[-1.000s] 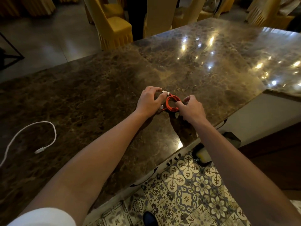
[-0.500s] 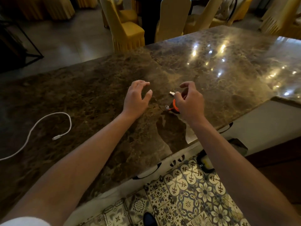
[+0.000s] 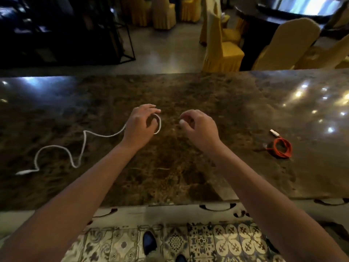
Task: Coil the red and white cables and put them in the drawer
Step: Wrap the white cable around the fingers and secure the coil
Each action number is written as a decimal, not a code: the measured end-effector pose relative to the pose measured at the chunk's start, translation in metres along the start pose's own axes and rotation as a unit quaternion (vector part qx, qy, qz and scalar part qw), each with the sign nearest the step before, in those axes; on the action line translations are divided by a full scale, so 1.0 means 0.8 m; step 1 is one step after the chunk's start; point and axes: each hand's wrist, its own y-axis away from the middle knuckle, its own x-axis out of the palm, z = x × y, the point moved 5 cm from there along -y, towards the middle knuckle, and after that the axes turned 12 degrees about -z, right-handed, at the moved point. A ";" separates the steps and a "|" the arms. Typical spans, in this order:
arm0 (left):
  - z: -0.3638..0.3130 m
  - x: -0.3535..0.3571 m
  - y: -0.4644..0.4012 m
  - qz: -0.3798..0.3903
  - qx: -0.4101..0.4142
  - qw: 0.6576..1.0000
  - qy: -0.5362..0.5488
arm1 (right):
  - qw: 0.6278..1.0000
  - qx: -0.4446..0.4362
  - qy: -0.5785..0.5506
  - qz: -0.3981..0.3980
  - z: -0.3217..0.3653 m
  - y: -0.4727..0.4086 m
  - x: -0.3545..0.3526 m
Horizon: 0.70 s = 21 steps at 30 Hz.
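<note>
The white cable (image 3: 83, 142) snakes across the dark marble counter (image 3: 188, 167), with one plug lying at the far left. My left hand (image 3: 139, 123) is shut on its other end and bends it into a small loop beside the fingers. My right hand (image 3: 198, 127) hovers just right of the loop with its fingers curled in. A pale spot shows at its fingertips, and I cannot tell whether that is a plug or a nail. The coiled red cable (image 3: 281, 148) lies alone on the counter to the right, its white plug pointing away from me.
Dark drawer handles (image 3: 217, 207) run along the counter's front under the near edge. Patterned floor tiles and my shoes (image 3: 149, 242) are below. Yellow-covered chairs (image 3: 221, 50) and a dark metal rack (image 3: 75, 35) stand beyond the far edge.
Both hands let go of the red coil, which now lies off to the right. The view swung left, and my left hand took hold of the white cable's end.
</note>
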 end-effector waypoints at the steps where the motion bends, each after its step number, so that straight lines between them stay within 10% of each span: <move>1: 0.021 -0.020 0.006 -0.011 -0.015 1.000 -0.009 | 1.000 -0.012 0.000 0.017 0.014 -0.003 0.021; 11: 0.209 -0.212 0.068 -0.092 -0.107 0.986 -0.092 | 0.952 -0.180 -0.014 0.249 0.179 0.002 0.223; 17: 0.327 -0.268 0.133 -0.055 -0.207 0.964 -0.154 | 0.912 -0.352 -0.133 0.163 0.276 0.041 0.278; 21: 0.371 -0.291 0.158 -0.052 -0.261 0.952 -0.152 | 0.887 -0.353 0.031 0.297 0.296 0.048 0.327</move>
